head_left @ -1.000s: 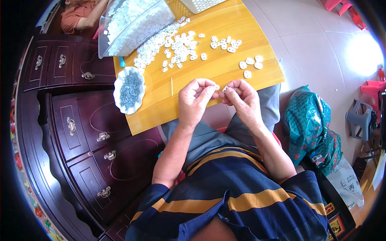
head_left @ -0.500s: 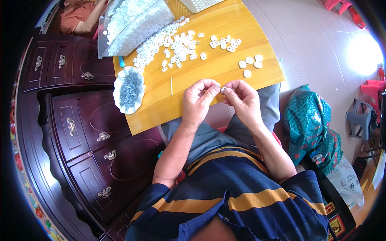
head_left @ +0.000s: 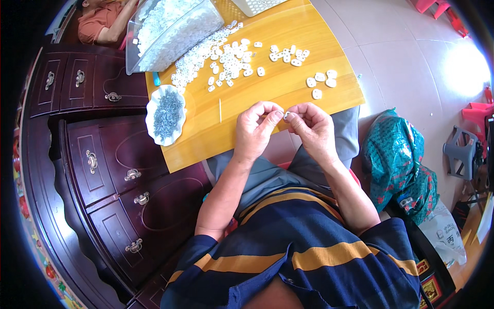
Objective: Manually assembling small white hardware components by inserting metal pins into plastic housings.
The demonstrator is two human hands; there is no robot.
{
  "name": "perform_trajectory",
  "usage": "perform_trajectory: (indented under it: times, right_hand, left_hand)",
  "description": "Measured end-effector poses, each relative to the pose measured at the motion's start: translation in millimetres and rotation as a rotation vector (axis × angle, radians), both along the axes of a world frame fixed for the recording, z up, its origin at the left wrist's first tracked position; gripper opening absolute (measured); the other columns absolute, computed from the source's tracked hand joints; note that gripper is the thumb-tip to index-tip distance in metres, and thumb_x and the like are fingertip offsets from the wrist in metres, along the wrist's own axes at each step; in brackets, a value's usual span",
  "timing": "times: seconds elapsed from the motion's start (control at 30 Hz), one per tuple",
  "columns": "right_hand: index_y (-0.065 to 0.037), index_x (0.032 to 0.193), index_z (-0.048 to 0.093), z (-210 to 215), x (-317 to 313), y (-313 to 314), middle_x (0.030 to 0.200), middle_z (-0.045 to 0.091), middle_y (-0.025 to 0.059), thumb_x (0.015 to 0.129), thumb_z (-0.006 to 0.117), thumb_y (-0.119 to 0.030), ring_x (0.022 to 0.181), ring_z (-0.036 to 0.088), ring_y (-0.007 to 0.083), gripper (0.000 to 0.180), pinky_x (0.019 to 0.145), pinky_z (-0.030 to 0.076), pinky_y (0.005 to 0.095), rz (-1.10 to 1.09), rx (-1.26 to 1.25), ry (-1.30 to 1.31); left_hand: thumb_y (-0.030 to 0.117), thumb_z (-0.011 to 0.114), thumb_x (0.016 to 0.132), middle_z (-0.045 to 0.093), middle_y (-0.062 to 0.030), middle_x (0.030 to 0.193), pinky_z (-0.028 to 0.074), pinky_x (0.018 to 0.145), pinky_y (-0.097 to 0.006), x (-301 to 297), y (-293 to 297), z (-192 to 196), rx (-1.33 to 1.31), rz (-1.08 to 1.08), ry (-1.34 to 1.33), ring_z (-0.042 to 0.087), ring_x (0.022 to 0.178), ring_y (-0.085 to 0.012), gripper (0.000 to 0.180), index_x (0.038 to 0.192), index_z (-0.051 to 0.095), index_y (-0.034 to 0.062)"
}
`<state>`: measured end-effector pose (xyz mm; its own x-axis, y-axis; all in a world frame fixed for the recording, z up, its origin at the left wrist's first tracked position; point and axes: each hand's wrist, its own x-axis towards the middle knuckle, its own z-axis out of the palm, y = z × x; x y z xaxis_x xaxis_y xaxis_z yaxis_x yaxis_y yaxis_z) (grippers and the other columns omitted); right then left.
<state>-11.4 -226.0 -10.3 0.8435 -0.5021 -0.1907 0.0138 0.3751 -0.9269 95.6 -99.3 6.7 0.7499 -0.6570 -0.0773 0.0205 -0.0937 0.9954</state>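
Over the table's near edge, my left hand [head_left: 257, 131] and my right hand [head_left: 314, 131] meet fingertip to fingertip. Between the right thumb and forefinger is a small white plastic piece [head_left: 286, 116], mostly covered by the fingers. My left thumb and forefinger are pinched together right beside it; whatever they hold is too small to make out. Beyond the hands lie a small group of white plastic pieces [head_left: 317, 94] at the right and a larger scatter of them [head_left: 236, 56]. A thin pale stick [head_left: 220, 110] lies left of my left hand.
A scalloped white dish [head_left: 150, 119] of small grey metal screws or pins stands at the table's left edge. Behind it, a clear plastic bin [head_left: 135, 54] leans, full of whitish pieces. Dark wooden drawers [head_left: 103, 170] flank the left; a green bag [head_left: 393, 149] sits right. Another person's arm [head_left: 114, 32] shows far left.
Both hands stay nearly in place, with only a slight shift of the fingers around the small white piece. Nothing on the table has visibly been moved.
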Motion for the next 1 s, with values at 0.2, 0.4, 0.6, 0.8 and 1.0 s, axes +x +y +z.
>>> perform_trajectory:
  times: [0.2, 0.4, 0.6, 0.8, 1.0]
  right_hand:
    - [0.0, 0.102, 0.068, 0.4, 0.1, 0.8, 0.085, 0.069, 0.0003, 0.098, 0.069, -0.007, 0.073, 0.062, 0.0048, 0.008, 0.069, 0.053, 0.0195, -0.029, 0.021, 0.006]
    - [0.001, 0.1, 0.069, -4.4, 0.7, 1.0, 0.084, 0.069, -0.0001, 0.097, 0.07, -0.005, 0.074, 0.063, 0.0041, 0.007, 0.069, 0.054, 0.0199, -0.04, -0.114, 0.052]
    - [0.001, 0.094, 0.071, -1.7, 0.0, 5.2, 0.075, 0.069, -0.0005, 0.092, 0.073, -0.006, 0.068, 0.06, 0.0033, 0.007, 0.064, 0.052, 0.021, -0.154, -0.24, 0.076]
    - [0.002, 0.097, 0.069, -4.3, 1.0, 3.7, 0.08, 0.069, -0.0013, 0.095, 0.071, -0.006, 0.07, 0.06, 0.0037, 0.008, 0.066, 0.051, 0.02, -0.121, -0.004, 0.009]
    - [0.0, 0.104, 0.065, 3.5, -0.3, -4.1, 0.092, 0.069, 0.0006, 0.098, 0.068, -0.006, 0.081, 0.064, 0.0047, 0.009, 0.072, 0.053, 0.0194, -0.091, 0.191, -0.091]
  left_hand:
    - [0.011, 0.07, 0.097, 0.071, -0.0026, 0.084, 0.052, 0.07, -0.024, -1.4, -1.8, 2.5, 0.068, 0.0, -0.124, 0.063, 0.075, -0.0081, 0.011, 0.096, 0.07, -0.0006]
    - [0.008, 0.07, 0.096, 0.07, -0.0023, 0.08, 0.051, 0.066, -0.024, -3.4, -3.8, -1.0, 0.06, 0.03, -0.149, 0.062, 0.071, -0.008, 0.009, 0.094, 0.07, -0.0002]
    - [0.007, 0.069, 0.097, 0.069, 0.0001, 0.085, 0.049, 0.071, -0.022, -9.0, -8.5, 11.1, 0.184, 0.012, -0.192, 0.058, 0.077, -0.005, 0.009, 0.094, 0.07, -0.0019]
    - [0.009, 0.067, 0.098, 0.069, -0.0006, 0.086, 0.051, 0.069, -0.023, 1.4, -7.8, 7.6, 0.066, -0.029, 0.003, 0.062, 0.074, -0.0069, 0.009, 0.098, 0.07, 0.0005]
    - [0.01, 0.066, 0.1, 0.068, -0.0019, 0.096, 0.052, 0.073, -0.023, 3.8, -16.2, 15.0, -0.065, 0.007, 0.163, 0.064, 0.084, -0.0068, 0.015, 0.112, 0.067, 0.0014]
